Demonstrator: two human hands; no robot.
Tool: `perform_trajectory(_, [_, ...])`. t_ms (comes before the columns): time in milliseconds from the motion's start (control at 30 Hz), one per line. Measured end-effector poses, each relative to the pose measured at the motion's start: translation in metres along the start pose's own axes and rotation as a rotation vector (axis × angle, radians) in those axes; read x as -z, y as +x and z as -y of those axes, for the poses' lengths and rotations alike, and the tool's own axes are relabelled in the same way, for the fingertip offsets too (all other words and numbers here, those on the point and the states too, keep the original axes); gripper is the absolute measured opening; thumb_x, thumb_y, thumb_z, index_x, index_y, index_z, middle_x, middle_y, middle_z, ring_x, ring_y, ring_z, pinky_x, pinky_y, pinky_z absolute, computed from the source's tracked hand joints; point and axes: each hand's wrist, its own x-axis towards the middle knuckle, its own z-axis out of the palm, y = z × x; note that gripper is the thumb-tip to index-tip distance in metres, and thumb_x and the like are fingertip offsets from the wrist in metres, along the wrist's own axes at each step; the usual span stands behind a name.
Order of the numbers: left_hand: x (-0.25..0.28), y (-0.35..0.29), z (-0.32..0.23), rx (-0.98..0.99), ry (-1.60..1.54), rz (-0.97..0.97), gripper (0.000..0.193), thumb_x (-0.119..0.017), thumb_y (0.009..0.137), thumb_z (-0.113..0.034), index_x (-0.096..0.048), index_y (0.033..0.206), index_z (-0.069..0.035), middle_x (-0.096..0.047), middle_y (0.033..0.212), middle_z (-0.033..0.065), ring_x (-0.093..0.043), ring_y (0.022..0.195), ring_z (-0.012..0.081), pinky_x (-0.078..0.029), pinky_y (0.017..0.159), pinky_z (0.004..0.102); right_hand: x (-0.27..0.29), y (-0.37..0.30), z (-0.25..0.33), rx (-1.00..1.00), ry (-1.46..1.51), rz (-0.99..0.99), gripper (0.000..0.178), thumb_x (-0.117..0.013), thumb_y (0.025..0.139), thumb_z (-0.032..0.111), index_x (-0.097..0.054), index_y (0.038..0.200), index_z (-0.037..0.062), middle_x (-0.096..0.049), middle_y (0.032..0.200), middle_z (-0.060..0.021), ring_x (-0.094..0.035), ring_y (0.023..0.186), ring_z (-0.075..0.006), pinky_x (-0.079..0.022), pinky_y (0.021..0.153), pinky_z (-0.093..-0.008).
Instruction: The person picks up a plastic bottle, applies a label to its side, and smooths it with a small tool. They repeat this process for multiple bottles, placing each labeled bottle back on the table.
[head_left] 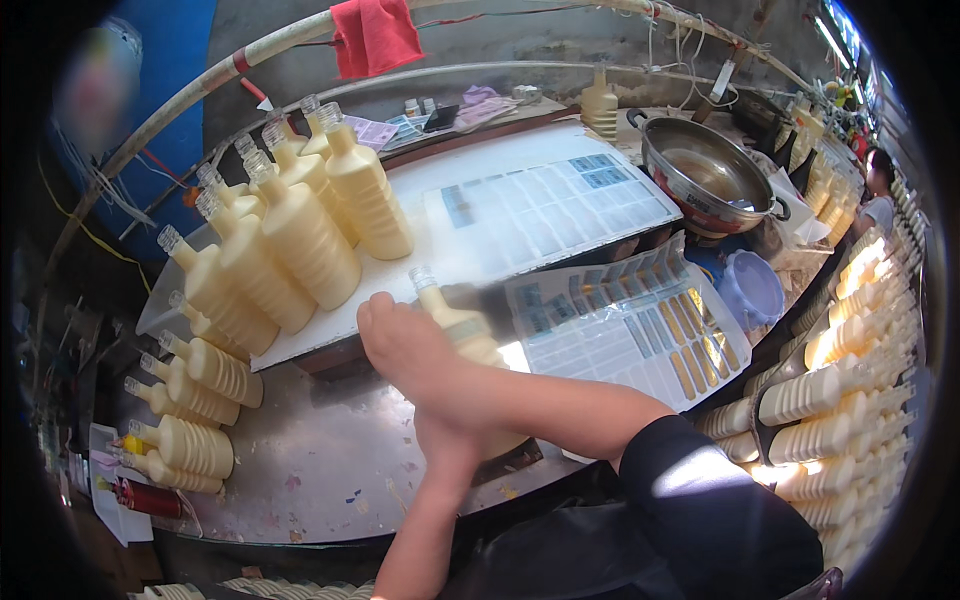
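Note:
A cream ribbed bottle (460, 326) with a clear neck is in front of me, tilted, with a greyish band on its upper body. My right arm reaches across from the right, over my left wrist. My right hand (400, 345) is closed at the bottle's left side, and whatever its fingers hold is hidden. Under the right forearm, my left hand (452, 432) lies against the lower part of the bottle, its fingers out of sight. Beside the bottle on the right is a clear sheet of gold and blue stickers (620, 330).
A white board (430, 235) carries another sticker sheet (560, 210) and several standing cream bottles (368, 200). More bottles (190, 448) lie at the left of the metal table (310, 470). A two-handled pan (710, 170), a lilac tub (752, 290) and stacked bottles (815, 430) are at right.

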Motion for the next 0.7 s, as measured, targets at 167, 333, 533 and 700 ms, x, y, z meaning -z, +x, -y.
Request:
perform_trajectory(167, [-0.003,-0.002,-0.016,-0.176,0.049,-0.158,0.088,-0.073,0.088,-0.042,-0.031,0.159,-0.010,-0.049,0.147,0.0233,-0.054,0.131,0.0415,-0.046,0.107,0.0452,0.034,-0.016,-0.054,0.044,0.339,-0.108,0.037,-0.060,0.088,0.011,-0.054,0.120,-0.0058,-0.058,0.108,-0.0255,-0.065,0.094,-0.0405,-0.054,0.083,-0.0446])
perform_trajectory(333, [0.003,-0.005,-0.012,-0.154,0.080,-0.114,0.099,-0.073,0.085,-0.035,-0.019,0.165,-0.014,-0.042,0.147,0.0234,-0.053,0.130,0.0421,-0.045,0.109,0.0464,0.019,-0.044,-0.109,-0.332,0.712,-0.051,0.037,-0.049,0.100,0.017,-0.054,0.132,0.0006,-0.060,0.125,-0.0243,-0.060,0.116,-0.0409,-0.048,0.101,-0.0449])
perform_trajectory(533, [-0.002,-0.001,-0.014,-0.121,0.047,-0.144,0.104,-0.074,0.080,-0.028,-0.017,0.165,-0.013,-0.045,0.145,0.0235,-0.052,0.129,0.0416,-0.044,0.109,0.0466,0.000,-0.066,-0.118,-0.482,0.884,-0.162,0.035,-0.051,0.099,0.014,-0.053,0.132,0.0005,-0.059,0.128,-0.0226,-0.060,0.119,-0.0388,-0.047,0.102,-0.0422])
perform_trajectory(700, [-0.001,-0.001,-0.005,-0.071,-0.087,-0.157,0.109,-0.076,0.077,-0.021,-0.014,0.165,-0.009,-0.042,0.151,0.0254,-0.049,0.136,0.0387,-0.041,0.114,0.0440,0.031,-0.064,-0.143,-0.424,0.745,-0.152,0.044,-0.062,0.098,0.015,-0.050,0.140,0.0079,-0.066,0.125,-0.0232,-0.064,0.114,-0.0434,-0.051,0.096,-0.0466])
